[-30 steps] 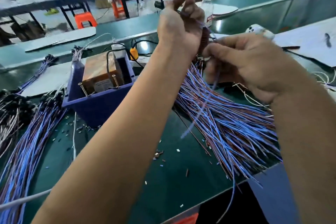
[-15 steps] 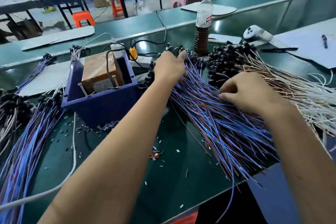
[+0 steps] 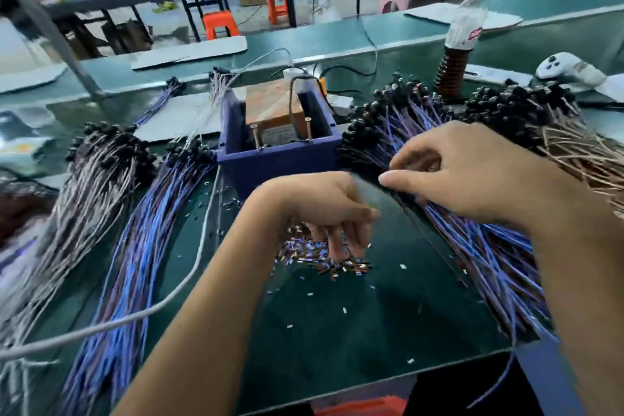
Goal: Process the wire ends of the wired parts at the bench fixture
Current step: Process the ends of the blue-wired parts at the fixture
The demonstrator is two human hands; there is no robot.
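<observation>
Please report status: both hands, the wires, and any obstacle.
Left hand hangs loose-fingered over scrap pile, holding nothing. Right hand pinches into blue wire bundle. Blue fixture box ahead, unobstructed.

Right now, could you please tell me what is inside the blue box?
Inside the blue box sits a brown block with a black cable looped over it and two upright screws. The front wall hides its lower part.
</observation>
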